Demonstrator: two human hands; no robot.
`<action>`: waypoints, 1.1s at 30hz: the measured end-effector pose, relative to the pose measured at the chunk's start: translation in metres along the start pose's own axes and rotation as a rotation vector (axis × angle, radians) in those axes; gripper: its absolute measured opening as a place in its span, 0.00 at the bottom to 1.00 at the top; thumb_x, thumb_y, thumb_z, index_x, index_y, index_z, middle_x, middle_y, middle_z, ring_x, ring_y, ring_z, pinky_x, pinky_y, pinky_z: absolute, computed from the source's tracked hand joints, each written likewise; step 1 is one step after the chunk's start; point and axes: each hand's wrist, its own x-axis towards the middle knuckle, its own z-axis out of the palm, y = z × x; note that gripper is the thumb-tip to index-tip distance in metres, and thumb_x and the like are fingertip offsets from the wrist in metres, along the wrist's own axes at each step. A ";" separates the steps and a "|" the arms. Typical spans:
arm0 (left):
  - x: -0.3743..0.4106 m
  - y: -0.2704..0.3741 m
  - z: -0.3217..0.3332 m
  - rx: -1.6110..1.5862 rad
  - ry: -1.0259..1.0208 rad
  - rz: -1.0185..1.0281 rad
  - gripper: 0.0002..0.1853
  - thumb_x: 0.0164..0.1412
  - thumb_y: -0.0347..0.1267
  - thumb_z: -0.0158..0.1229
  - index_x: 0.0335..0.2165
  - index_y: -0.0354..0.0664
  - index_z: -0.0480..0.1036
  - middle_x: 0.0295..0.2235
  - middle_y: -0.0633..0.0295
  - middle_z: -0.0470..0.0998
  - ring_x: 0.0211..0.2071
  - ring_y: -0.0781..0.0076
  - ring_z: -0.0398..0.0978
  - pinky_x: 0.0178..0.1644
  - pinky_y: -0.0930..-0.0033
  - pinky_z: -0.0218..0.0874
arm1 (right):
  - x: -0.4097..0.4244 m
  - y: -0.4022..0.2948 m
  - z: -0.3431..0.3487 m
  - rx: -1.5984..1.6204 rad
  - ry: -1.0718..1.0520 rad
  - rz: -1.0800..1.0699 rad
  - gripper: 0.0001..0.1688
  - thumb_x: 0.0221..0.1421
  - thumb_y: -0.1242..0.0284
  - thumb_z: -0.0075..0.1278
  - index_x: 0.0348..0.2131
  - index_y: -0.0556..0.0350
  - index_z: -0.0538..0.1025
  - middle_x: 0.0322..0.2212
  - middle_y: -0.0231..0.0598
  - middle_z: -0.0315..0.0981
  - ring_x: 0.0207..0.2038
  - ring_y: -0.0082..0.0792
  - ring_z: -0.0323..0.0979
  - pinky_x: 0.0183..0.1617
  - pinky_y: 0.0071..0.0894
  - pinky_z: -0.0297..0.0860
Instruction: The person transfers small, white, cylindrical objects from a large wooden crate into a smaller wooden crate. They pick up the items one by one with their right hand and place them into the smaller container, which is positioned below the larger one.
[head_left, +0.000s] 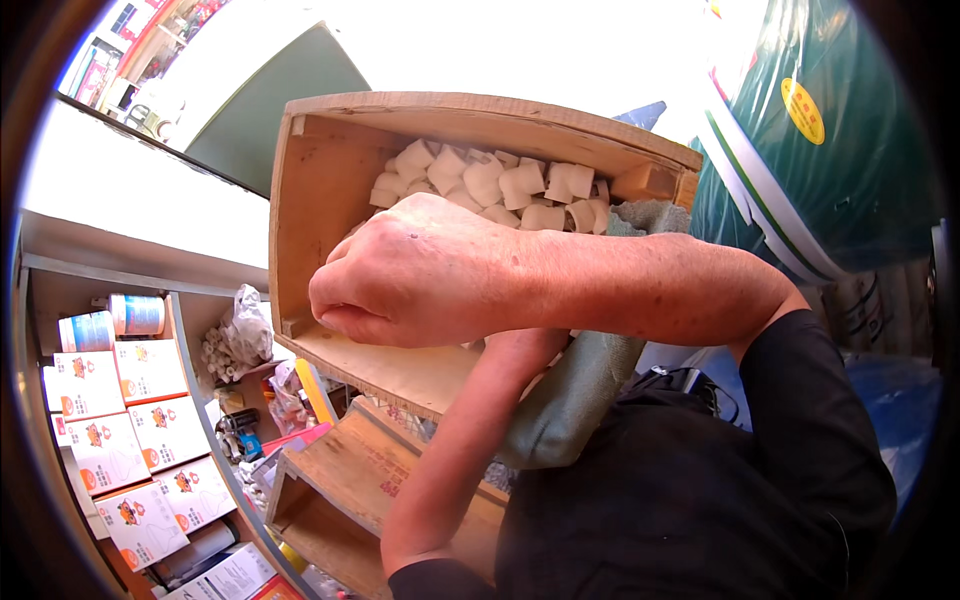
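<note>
White plastic elbow pipe fittings (484, 180) are heaped inside a wooden box (495, 109) in front of me. My right hand (420, 270) hangs over the box with its fingers curled; the palm is turned away, and whatever might be in it is hidden. Below it, my left hand reaches towards the box's near right part. Only its wrist (525, 349) shows, because my right forearm covers the fingers. A grey-green woven sack (577, 405) hangs at the near right side of the box, beside my left wrist, and another part of it shows beyond my right forearm.
Lower left, a shelf (191, 375) holds several white printed cartons (172, 427) and two tubs (139, 315). Another wooden box (367, 450) lies below the first. Green plastic-wrapped goods (832, 172) stand at the right. A green panel (285, 112) rises behind the box.
</note>
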 end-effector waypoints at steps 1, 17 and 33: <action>0.000 -0.004 0.002 -0.007 0.023 0.026 0.20 0.69 0.33 0.47 0.57 0.41 0.63 0.55 0.62 0.66 0.57 0.77 0.60 0.60 0.71 0.52 | 0.000 0.000 0.001 0.009 -0.002 0.004 0.10 0.50 0.71 0.48 0.23 0.55 0.78 0.22 0.45 0.76 0.27 0.49 0.75 0.31 0.44 0.72; -0.002 0.012 0.003 0.254 0.135 0.347 0.22 0.66 0.38 0.49 0.54 0.42 0.64 0.53 0.55 0.68 0.57 0.63 0.63 0.60 0.61 0.52 | 0.001 0.000 -0.003 -0.100 -0.085 0.020 0.06 0.54 0.70 0.50 0.27 0.53 0.76 0.25 0.36 0.77 0.32 0.41 0.76 0.31 0.41 0.71; -0.001 0.008 0.002 0.255 0.075 0.185 0.22 0.66 0.37 0.50 0.56 0.41 0.62 0.55 0.55 0.65 0.57 0.66 0.61 0.60 0.64 0.52 | -0.001 0.002 -0.004 -0.129 -0.101 0.026 0.06 0.53 0.70 0.49 0.25 0.52 0.74 0.25 0.34 0.76 0.32 0.39 0.76 0.30 0.41 0.71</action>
